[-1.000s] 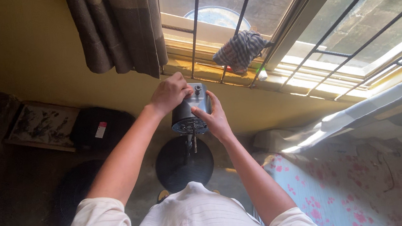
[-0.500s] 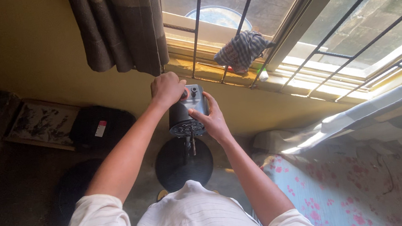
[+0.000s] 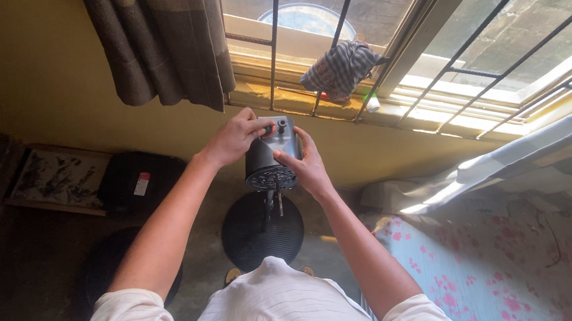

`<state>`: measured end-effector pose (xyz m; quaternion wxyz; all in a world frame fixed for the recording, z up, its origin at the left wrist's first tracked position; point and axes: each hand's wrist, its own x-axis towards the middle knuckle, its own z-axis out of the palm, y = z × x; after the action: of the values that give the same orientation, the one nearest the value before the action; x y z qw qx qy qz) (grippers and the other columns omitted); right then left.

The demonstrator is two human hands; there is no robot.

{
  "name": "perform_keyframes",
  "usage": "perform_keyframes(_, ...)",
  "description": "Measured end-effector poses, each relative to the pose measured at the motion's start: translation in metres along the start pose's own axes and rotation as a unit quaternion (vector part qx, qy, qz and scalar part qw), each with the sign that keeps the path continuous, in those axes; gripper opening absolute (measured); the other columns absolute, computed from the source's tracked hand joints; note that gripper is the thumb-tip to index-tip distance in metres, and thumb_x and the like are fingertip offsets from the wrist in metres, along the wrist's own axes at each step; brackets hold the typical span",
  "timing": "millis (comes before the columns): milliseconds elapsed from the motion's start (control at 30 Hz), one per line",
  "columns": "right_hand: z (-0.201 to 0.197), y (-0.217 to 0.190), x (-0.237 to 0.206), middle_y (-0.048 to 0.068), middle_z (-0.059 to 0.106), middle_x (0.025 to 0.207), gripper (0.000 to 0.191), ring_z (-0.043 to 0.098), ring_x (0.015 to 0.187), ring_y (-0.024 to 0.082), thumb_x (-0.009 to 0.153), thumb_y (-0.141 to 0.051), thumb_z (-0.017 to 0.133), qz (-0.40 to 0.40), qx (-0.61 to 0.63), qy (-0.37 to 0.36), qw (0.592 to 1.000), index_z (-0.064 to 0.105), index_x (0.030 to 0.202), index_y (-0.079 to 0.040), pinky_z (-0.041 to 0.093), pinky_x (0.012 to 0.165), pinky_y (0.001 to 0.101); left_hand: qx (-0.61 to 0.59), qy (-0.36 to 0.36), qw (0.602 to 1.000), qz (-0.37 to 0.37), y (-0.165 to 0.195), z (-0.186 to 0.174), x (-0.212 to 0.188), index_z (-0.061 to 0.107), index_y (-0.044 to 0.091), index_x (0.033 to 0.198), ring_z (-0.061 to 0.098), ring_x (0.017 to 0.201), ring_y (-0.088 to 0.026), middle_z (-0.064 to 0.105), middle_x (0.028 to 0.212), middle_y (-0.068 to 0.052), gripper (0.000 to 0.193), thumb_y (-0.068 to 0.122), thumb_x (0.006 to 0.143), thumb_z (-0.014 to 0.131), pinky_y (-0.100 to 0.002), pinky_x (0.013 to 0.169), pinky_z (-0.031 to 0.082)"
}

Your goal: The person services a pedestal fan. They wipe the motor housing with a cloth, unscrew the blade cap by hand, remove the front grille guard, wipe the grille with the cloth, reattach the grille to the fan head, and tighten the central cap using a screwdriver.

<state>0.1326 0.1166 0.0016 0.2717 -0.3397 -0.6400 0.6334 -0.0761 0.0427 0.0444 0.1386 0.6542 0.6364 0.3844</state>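
A dark cylindrical fan motor housing (image 3: pixel 268 161) stands atop a thin pole over a round black base (image 3: pixel 262 229) on the floor. My left hand (image 3: pixel 234 137) grips its top left edge, fingers curled by the small knob (image 3: pixel 280 122) on top. My right hand (image 3: pixel 310 163) clasps the housing's right side, with the fingers wrapped around it. Both arms reach forward from my white striped shirt (image 3: pixel 273 310).
A barred window (image 3: pixel 386 37) with a sill lies ahead, a checked cloth (image 3: pixel 340 68) hanging on a bar. A curtain (image 3: pixel 160 39) hangs at left. On the floor lie a black bag (image 3: pixel 140 183), a flat framed board (image 3: pixel 58 179) and a round dark object (image 3: pixel 103 272). A floral bedsheet (image 3: pixel 481 267) is at right.
Both hands have stayed on the motor housing; my left hand has shifted slightly on its top, near the knob. The view has tilted a little.
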Motion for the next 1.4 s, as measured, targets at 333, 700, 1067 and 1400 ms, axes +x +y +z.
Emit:
perform_keyframes(333, -0.002, -0.007, 0.0, 0.02, 0.058, 0.138, 0.092, 0.064, 0.12, 0.022, 0.08, -0.035, 0.083, -0.016, -0.019, -0.005, 1.0, 0.039, 0.153, -0.002, 0.053, 0.098, 0.0333, 0.115, 0.006, 0.993, -0.017, 0.009, -0.009, 0.016, 0.077, 0.017, 0.091, 0.068, 0.085, -0.028, 0.062, 0.09, -0.007, 0.021, 0.035, 0.081, 0.079, -0.044, 0.075, 0.054)
perform_keyframes(700, 0.002, -0.005, 0.0, 0.022, 0.057, 0.143, 0.095, 0.059, 0.129, 0.026, 0.079, -0.041, 0.082, -0.03, -0.061, -0.006, 0.998, 0.039, 0.154, -0.003, 0.047, 0.107, 0.0365, 0.263, 0.01, 0.959, -0.109, -0.003, 0.026, 0.026, 0.076, 0.006, 0.081, 0.071, 0.087, -0.036, 0.071, 0.088, -0.017, 0.036, 0.034, 0.096, 0.059, -0.051, 0.084, 0.055)
perform_keyframes(1067, 0.002, -0.002, -0.001, 0.022, 0.061, 0.131, 0.096, 0.065, 0.115, 0.024, 0.078, -0.038, 0.083, -0.009, 0.002, -0.016, 1.0, 0.036, 0.154, -0.004, 0.052, 0.096, 0.0351, -0.027, -0.023, 0.999, -0.031, -0.005, -0.013, 0.023, 0.078, 0.012, 0.11, 0.071, 0.083, -0.027, 0.066, 0.103, -0.01, 0.032, 0.018, 0.079, 0.075, -0.04, 0.078, 0.057)
perform_keyframes(1400, -0.003, 0.004, 0.004, 0.021, 0.067, 0.12, 0.09, 0.07, 0.101, 0.019, 0.081, -0.029, 0.082, 0.015, 0.023, -0.024, 0.999, 0.036, 0.155, -0.003, 0.057, 0.086, 0.03, 0.144, -0.014, 0.989, -0.019, -0.002, -0.01, 0.013, 0.073, 0.011, 0.095, 0.068, 0.092, -0.028, 0.061, 0.097, -0.007, 0.029, 0.04, 0.089, 0.076, -0.045, 0.078, 0.054)
